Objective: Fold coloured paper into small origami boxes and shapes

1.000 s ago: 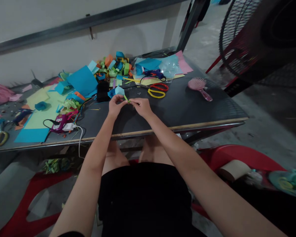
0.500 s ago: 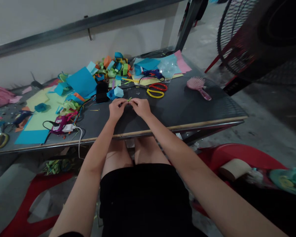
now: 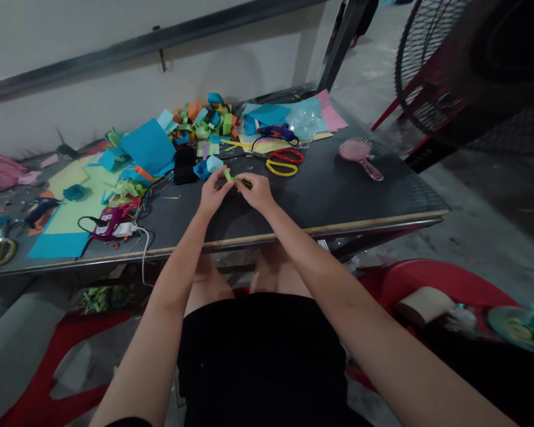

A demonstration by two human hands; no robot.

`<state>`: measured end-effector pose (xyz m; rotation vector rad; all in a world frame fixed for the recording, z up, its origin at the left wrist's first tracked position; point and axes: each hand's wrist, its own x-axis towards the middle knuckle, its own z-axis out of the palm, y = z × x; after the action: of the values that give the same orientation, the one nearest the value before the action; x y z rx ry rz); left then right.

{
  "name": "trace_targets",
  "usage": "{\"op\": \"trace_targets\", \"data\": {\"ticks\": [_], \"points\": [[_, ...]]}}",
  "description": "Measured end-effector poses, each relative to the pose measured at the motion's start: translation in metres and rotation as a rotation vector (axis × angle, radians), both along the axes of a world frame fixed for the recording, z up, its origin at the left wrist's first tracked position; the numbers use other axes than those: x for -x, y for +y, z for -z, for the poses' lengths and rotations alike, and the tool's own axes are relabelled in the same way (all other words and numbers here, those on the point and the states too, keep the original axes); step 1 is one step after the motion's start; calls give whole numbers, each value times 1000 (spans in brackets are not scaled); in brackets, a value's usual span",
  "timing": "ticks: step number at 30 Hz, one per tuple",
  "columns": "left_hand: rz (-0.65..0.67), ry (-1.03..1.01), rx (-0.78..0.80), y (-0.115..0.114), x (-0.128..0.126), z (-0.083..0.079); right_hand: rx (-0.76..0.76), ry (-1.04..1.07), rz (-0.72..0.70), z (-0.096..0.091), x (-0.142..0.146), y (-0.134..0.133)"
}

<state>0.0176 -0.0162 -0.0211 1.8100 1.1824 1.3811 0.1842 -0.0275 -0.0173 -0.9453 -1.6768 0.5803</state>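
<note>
A small green paper strip is pinched between my two hands, just above the dark tabletop. My left hand grips its folded, brighter end, which pokes up past the fingertips. My right hand is closed on the other end, and much of the strip is hidden by its fingers. Right behind my left hand sits a folded blue paper piece with a pale blue one on it. Beyond my right hand lie scissors with a red and a yellow handle loop.
A heap of folded paper pieces stands against the wall. A blue glue gun rests on plastic-wrapped sheets. On the right lies a pink hairbrush; on the left, a purple power strip with a white cable. A fan stands beyond the table.
The green strip shows more now, its folded end raised at my left fingertips. My right hand has turned slightly, and my hands hold the strip at a different angle.
</note>
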Motion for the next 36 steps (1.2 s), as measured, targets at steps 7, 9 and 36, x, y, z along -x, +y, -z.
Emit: {"op": "trace_targets", "data": {"ticks": [7,9,36], "points": [[-81,-158,66,5,1,5,61,33,-31,-5,-1,-2],[-168,-96,33,0,1,1,56,7,-16,-5,-1,-3],[-90,366,-244,-22,-7,-11,81,76,8,-4,-2,-2]]}}
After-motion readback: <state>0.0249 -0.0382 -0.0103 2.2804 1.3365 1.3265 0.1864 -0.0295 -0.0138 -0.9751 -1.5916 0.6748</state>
